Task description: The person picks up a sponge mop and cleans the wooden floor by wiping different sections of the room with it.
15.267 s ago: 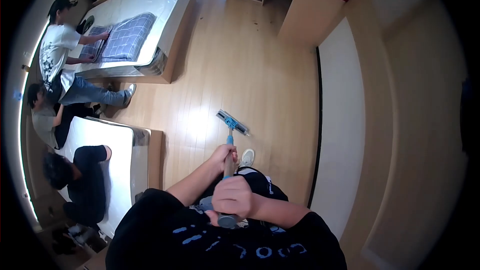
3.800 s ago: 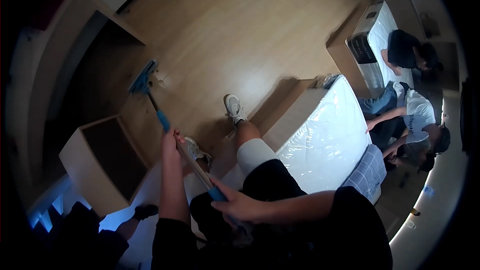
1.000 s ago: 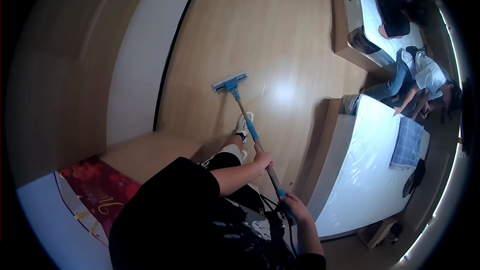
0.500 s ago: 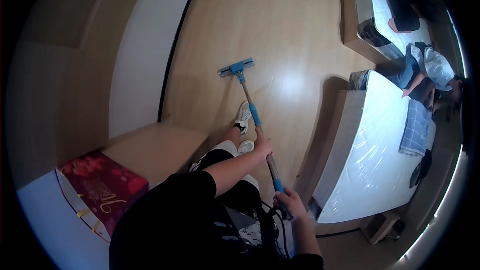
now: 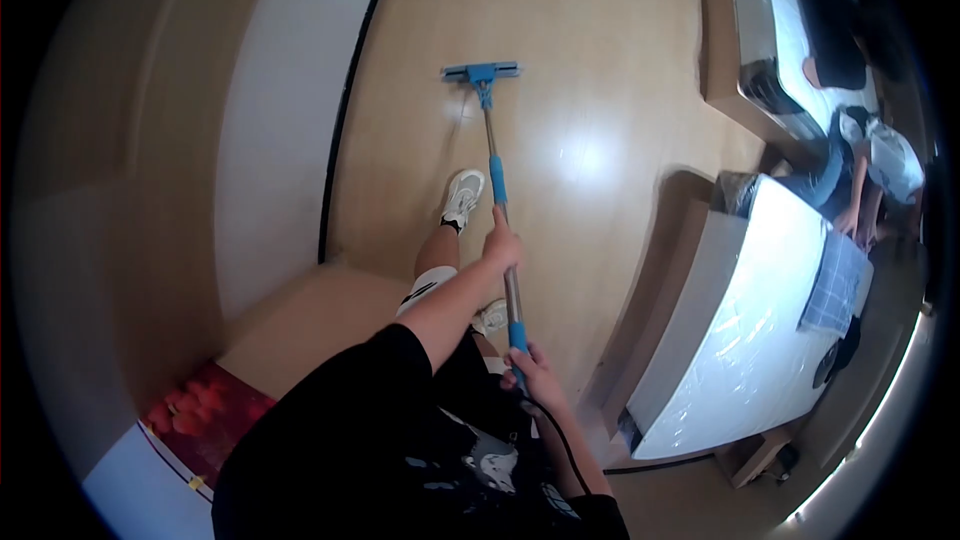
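Note:
A mop [image 5: 490,130] with a blue head, a metal pole and blue grips slants away from me, its head resting on the wood floor. My left hand [image 5: 503,245] is closed around the pole, just below the upper blue grip. Lower down, near my body, my right hand [image 5: 537,377] wraps the blue grip at the pole's end. A dark cord runs by my right wrist. Beside the pole are my white shoes [image 5: 464,195], one foot in front of the other.
Plastic-wrapped mattresses on bed bases [image 5: 700,350] line the right side, with a folded checked cloth [image 5: 835,285] on the nearer one. Two people [image 5: 893,162] are at the beds. A pale wall [image 5: 285,90] and a red box [image 5: 200,415] are on the left.
The mop head has slid forward across the floor and squared up. Both hands have shifted forward and left with the pole, and one foot has stepped ahead.

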`<state>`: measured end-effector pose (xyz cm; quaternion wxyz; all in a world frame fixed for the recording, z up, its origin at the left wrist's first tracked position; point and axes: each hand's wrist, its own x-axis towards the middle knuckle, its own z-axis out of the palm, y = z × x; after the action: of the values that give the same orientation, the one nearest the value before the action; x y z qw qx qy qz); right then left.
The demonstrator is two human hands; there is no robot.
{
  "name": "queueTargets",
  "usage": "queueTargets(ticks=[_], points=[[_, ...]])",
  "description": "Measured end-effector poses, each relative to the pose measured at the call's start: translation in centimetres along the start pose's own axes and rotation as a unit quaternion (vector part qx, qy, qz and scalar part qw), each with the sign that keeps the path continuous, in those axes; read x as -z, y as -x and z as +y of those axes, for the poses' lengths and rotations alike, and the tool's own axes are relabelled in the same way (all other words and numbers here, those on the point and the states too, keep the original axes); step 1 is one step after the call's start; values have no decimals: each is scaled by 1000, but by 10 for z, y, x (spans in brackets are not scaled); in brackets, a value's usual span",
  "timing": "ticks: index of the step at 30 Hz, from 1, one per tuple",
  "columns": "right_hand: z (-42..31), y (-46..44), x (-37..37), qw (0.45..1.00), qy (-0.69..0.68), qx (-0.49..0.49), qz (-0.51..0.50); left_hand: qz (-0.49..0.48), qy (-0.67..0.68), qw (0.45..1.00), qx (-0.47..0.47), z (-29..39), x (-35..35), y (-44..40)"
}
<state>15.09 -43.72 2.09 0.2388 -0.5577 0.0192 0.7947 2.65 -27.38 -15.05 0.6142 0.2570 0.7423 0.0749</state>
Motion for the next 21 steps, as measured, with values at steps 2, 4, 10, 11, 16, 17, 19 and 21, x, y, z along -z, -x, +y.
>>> queueTargets(ticks=[2, 4, 10, 11, 16, 17, 19, 21], points=[[-45, -40, -53, 998, -44, -35, -31, -9, -51, 998, -27, 40, 47, -49], [-90, -66, -104, 992, -98, -63, -48, -11, -73, 997, -22, 99, 92, -69], [-211, -139, -241, 982, -160, -94, -19, 0, -83, 996, -26, 245, 201, -142], [-225, -152, -258, 980, -174, -90, -34, 4, -89, 996, -28, 261, 215, -154], [-254, -139, -317, 984, -154, -87, -27, -14, -108, 993, -41, 286, 254, -161], [-251, -137, -324, 989, -123, -85, -4, -22, -104, 993, -50, 285, 259, -161], [-255, -137, -334, 993, -83, -79, 20, -51, 49, 997, -14, 272, 257, -171], [-260, -133, -340, 993, -70, -86, 30, -82, 155, 984, 9, 266, 260, -152]])
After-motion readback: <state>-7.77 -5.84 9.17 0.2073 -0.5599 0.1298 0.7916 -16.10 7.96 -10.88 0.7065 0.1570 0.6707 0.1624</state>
